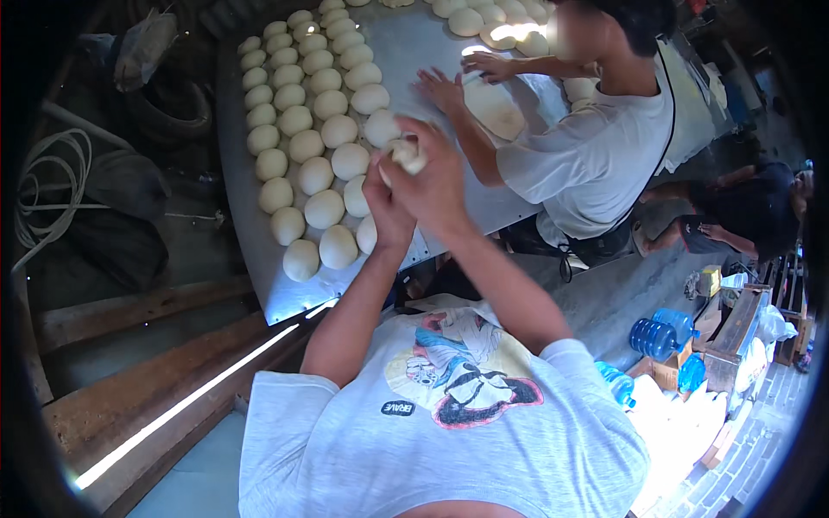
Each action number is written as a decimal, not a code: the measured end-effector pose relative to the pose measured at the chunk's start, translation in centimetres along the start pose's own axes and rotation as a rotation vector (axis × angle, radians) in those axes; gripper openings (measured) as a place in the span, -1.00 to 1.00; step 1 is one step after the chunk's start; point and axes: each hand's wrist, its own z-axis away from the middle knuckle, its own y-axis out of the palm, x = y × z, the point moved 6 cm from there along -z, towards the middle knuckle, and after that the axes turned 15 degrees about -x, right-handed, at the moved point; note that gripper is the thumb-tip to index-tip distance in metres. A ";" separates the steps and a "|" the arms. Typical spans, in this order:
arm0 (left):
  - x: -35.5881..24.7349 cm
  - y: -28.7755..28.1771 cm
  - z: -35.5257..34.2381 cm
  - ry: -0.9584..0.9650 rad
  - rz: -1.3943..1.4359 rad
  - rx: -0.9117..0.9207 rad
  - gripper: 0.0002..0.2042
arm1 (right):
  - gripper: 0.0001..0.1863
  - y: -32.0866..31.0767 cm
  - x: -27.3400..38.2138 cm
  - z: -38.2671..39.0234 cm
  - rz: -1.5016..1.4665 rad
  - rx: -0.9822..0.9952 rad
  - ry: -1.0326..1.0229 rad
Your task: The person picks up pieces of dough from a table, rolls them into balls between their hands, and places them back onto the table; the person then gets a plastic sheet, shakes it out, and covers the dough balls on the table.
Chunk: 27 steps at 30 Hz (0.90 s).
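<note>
A pale piece of dough (405, 158) is squeezed between my two hands above the table's near part. My left hand (389, 205) closes round it from below and the left. Wrapped over its right side is my right hand (435, 177), slightly blurred, and the fingers cover part of the dough. Rows of smooth, round dough balls (316, 175) lie on the metal table (399, 53), just left of my hands and partly behind them.
At right a person in a white shirt (570, 164) presses hands (445, 91) near a flattened dough sheet (494, 108). More dough balls (466, 22) line the far side. Blue water jugs (654, 338) stand at lower right, and another person (751, 211) sits beyond. Wooden beams (147, 371) run at left.
</note>
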 end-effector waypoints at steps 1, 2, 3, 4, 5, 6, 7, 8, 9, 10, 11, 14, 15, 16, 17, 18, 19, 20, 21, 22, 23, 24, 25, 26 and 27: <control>-0.3 1.1 -0.3 -0.116 0.050 0.147 -0.62 | -0.61 -0.9 -0.5 -1.0 0.005 0.001 0.005; -0.1 1.6 -0.1 -0.232 0.098 0.287 -0.59 | -0.67 -1.5 -1.2 -1.8 0.037 0.131 -0.048; 0.6 0.7 0.3 -0.241 0.094 0.282 -0.59 | -0.73 -1.9 -1.9 -2.0 0.070 0.266 -0.101; 3.1 -1.2 1.1 -0.420 0.109 0.161 -0.56 | -0.73 -2.4 -3.0 -0.8 0.239 0.172 -0.364; 5.7 -2.9 2.0 -0.586 0.128 0.045 -0.51 | -0.76 -2.7 -7.4 2.4 0.380 0.164 -0.321; 8.4 -4.6 3.2 -0.742 0.146 -0.067 -0.46 | -0.78 -2.8 -11.5 6.3 0.518 0.146 -0.275; 12.5 -7.4 6.7 -0.840 0.177 -0.082 -0.47 | -0.75 -1.9 -13.7 10.9 0.654 0.332 -0.150; 15.5 -9.6 10.4 -0.945 0.214 -0.094 -0.48 | -0.71 -1.7 -15.0 14.8 0.795 0.521 -0.022; 13.0 -8.1 12.2 -1.263 0.012 -0.182 -0.51 | -0.69 -1.2 -17.0 15.8 0.550 0.555 0.322; 9.1 -7.0 14.4 -1.578 -0.212 -0.288 -0.54 | -0.66 -0.5 -18.0 17.1 0.283 0.591 0.656; 9.2 -7.8 14.6 -1.586 -0.221 -0.314 -0.54 | -0.66 0.2 -16.2 17.6 0.275 0.613 0.668; 8.4 -5.2 4.5 -0.636 0.042 -0.394 -0.62 | -0.66 2.2 -10.5 10.5 -0.453 0.153 1.097; 6.4 -4.2 2.0 -0.410 -0.051 -0.354 -0.67 | -0.67 2.6 -8.7 7.3 -0.477 0.115 0.963; 4.4 -3.8 1.3 -0.403 -0.048 -0.366 -0.67 | -0.67 2.4 -6.1 4.9 -0.483 0.128 0.958; 0.8 -1.8 0.4 -0.245 0.079 -0.171 -0.66 | -0.67 1.6 -2.0 1.1 -0.357 0.183 0.533; -1.9 -0.2 0.0 -0.083 0.202 0.035 -0.63 | -0.68 0.7 1.2 -1.1 -0.227 0.213 0.106; -2.1 -0.5 -0.3 -0.073 0.204 0.032 -0.63 | -0.68 -0.2 0.5 -1.4 -0.234 0.213 0.097; -2.1 -1.1 -0.3 -0.031 0.051 0.066 -0.60 | -0.68 -1.2 -0.6 -1.2 0.014 0.226 -0.087; -1.4 -1.6 -0.1 0.005 -0.103 0.099 -0.56 | -0.68 -2.1 -2.6 -0.2 0.265 0.234 -0.267; 1.7 -3.4 1.1 -0.184 -0.036 0.035 -0.49 | -0.66 -2.4 -7.5 3.1 0.469 0.283 -0.218; 4.4 -5.0 3.1 -0.251 -0.072 0.001 -0.48 | -0.64 -2.4 -12.6 7.2 0.672 0.325 -0.167; 6.7 -6.5 5.6 -0.334 -0.102 -0.033 -0.48 | -0.59 -2.7 -16.4 10.7 0.726 0.493 0.023; 6.9 -8.4 9.1 -0.304 -0.133 0.018 -0.47 | -0.55 -3.0 -18.6 13.7 0.764 0.677 0.222; 6.8 -8.5 10.3 -0.257 -0.146 0.068 -0.46 | -0.52 -2.6 -18.9 13.7 0.377 0.714 0.557; 6.4 -8.4 10.1 -0.250 -0.151 0.057 -0.46 | -0.49 -2.0 -18.4 14.8 -0.034 0.739 0.897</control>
